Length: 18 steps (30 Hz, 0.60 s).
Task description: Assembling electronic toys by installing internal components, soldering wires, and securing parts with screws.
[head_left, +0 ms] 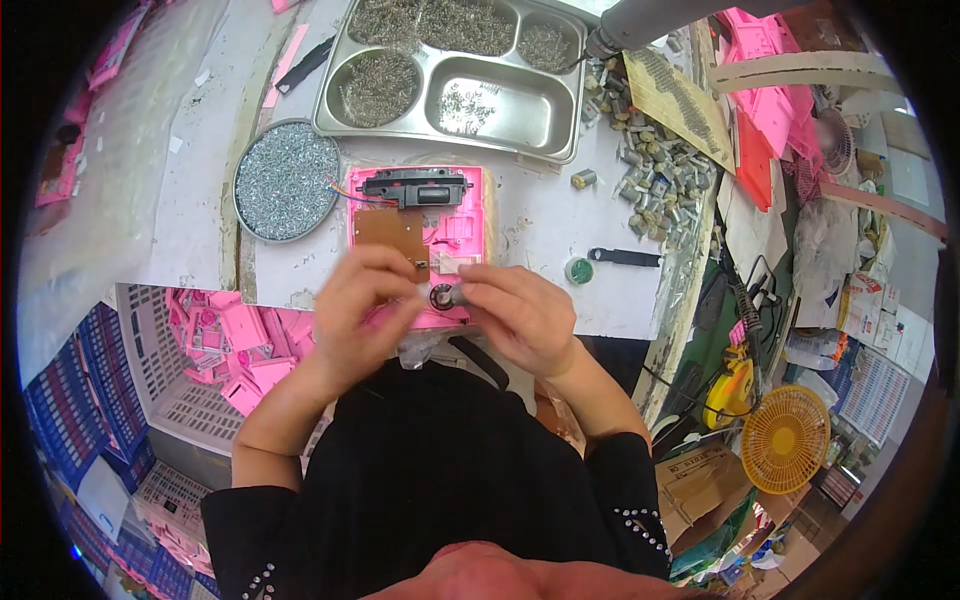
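A pink plastic housing point(465, 225) lies on the worktable in front of me. Across its far end sits a black plastic mechanism point(425, 188), with thin coloured wires at its left. A brown circuit board point(390, 228) covers part of the housing's left side. Over the near end, my right hand point(522, 312) pinches a small grey cylinder point(457, 295) with a dark round end. My left hand point(362, 310) is at the housing's left edge, its fingers curled close to that cylinder. Whatever its fingertips hold, if anything, is too small to make out.
A metal tray point(450, 143) with compartments of small springs and metal parts stands at the back. Left of the housing is a round dish point(287, 180) of screws. Grey cylinders point(650, 175) lie heaped at right, near a small green-topped pot point(578, 270). A crate point(190, 390) holds pink parts.
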Each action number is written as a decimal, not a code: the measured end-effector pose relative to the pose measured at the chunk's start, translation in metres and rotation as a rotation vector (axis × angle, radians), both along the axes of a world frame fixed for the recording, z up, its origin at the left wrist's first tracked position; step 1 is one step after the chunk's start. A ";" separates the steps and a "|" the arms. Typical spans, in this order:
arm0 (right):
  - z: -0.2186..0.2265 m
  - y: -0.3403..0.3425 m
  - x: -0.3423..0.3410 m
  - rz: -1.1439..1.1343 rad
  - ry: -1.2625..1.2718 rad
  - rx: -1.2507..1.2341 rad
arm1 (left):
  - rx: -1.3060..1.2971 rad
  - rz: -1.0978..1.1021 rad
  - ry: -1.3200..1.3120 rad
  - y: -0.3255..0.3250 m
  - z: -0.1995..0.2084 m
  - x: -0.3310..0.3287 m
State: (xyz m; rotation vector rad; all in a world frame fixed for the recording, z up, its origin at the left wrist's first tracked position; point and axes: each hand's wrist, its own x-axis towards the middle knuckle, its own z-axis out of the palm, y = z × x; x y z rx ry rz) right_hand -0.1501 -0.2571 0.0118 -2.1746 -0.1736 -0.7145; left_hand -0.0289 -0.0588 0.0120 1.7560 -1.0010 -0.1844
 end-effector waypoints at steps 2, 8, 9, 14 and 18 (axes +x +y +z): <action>0.000 -0.009 0.000 -0.070 0.045 -0.043 | 0.051 0.141 -0.228 -0.006 -0.003 0.025; -0.010 -0.028 0.028 -0.157 0.104 -0.096 | 0.461 0.124 -0.454 -0.004 -0.007 0.053; -0.010 -0.028 0.031 -0.148 0.132 -0.131 | 0.441 0.143 -0.466 -0.003 -0.008 0.053; -0.013 -0.030 0.038 -0.119 0.230 -0.192 | 0.470 0.177 -0.450 -0.001 -0.008 0.049; -0.012 -0.032 0.041 -0.093 0.241 -0.183 | 0.486 0.092 -0.480 0.004 -0.010 0.051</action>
